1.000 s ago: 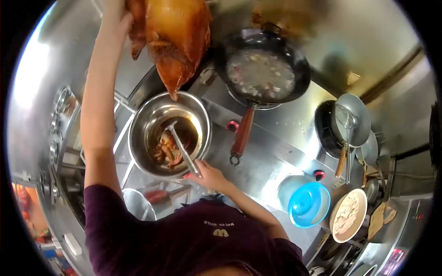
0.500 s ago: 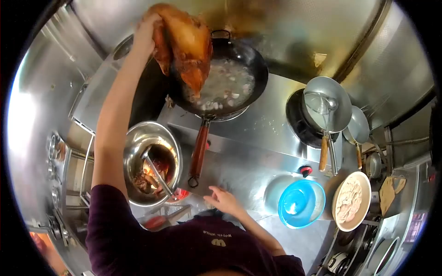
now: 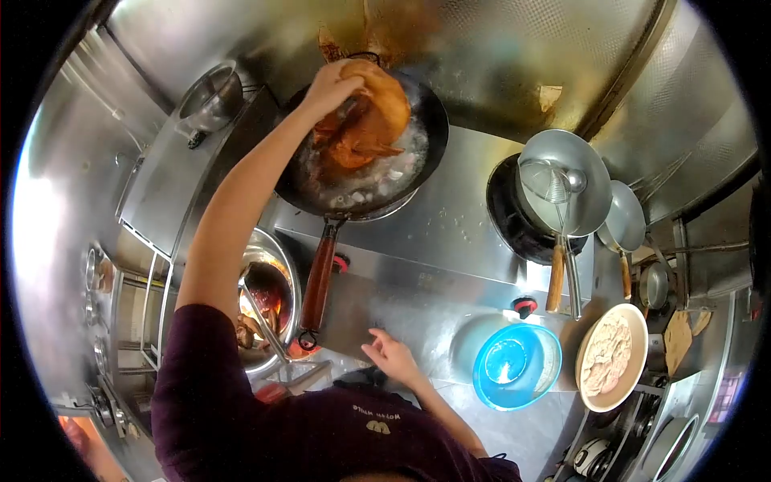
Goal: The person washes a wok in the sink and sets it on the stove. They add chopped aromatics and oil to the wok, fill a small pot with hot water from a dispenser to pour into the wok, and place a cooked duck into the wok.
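My left hand point(image 3: 333, 90) is closed on a whole browned bird point(image 3: 373, 120), a chicken or duck, gripping its upper end. The bird is lowered into a black wok point(image 3: 434, 132), its lower part in bubbling liquid with pale chunks. The wok's reddish wooden handle point(image 3: 320, 277) points toward me. My right hand point(image 3: 391, 355) hovers near my body, open and holding nothing, its fingers loosely apart. Left of the handle stands a steel bowl point(image 3: 294, 301) with dark sauce, meat pieces and a ladle point(image 3: 261, 313), partly hidden by my left arm.
On the right stand a grey wok point(image 3: 590, 205) with a strainer point(image 3: 552, 183) and ladle in it, and a smaller pan point(image 3: 626, 215). Nearer me are a blue basin point(image 3: 483, 377) and a cream bowl point(image 3: 638, 353) of pale meat. A steel pot point(image 3: 210, 100) sits at the back left.
My left hand has brought the bird down and to the right, from above the wok's left side into the wok. My right hand has barely moved. The whole view has shifted slightly.
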Motion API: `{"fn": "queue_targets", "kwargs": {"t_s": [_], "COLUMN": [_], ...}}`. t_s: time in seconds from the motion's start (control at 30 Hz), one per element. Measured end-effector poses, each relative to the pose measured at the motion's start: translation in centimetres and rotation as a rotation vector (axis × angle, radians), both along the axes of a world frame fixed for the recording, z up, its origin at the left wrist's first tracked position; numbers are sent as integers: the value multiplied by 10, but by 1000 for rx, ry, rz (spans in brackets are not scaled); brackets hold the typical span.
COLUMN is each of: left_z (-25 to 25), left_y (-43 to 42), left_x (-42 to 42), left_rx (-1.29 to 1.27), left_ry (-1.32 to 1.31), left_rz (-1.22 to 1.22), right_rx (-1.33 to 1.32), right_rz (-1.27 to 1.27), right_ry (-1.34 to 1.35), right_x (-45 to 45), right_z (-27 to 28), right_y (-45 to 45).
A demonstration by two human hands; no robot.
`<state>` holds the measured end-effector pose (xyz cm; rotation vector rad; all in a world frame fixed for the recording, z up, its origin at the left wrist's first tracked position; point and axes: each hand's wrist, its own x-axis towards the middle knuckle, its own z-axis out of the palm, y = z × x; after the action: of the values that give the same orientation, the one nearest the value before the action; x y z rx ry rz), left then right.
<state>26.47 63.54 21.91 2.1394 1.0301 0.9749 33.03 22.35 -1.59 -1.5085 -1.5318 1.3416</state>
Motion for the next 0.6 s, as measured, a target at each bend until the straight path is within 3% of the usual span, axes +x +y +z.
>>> {"fn": "queue_targets", "kwargs": {"t_s": [0.1, 0.33, 0.43, 0.53, 0.6], "left_z": [-19, -44, -57, -56, -58], "left_y": [-1, 6, -1, -10, -13], "left_x": [27, 37, 21, 11, 3], "left_rx": [-114, 1, 211, 107, 212], "left_ry": [142, 363, 420, 602, 746], "left_rz": [104, -142, -203, -241, -266], "right_rx": [26, -17, -2, 18, 11], "right_rz": [-9, -10, 12, 45, 74], "right_ry": [-5, 24, 26, 19, 7], "right_x": [6, 12, 11, 9, 7], "right_z": [5, 7, 6, 6, 5], "right_y": [6, 5, 7, 10, 11]}}
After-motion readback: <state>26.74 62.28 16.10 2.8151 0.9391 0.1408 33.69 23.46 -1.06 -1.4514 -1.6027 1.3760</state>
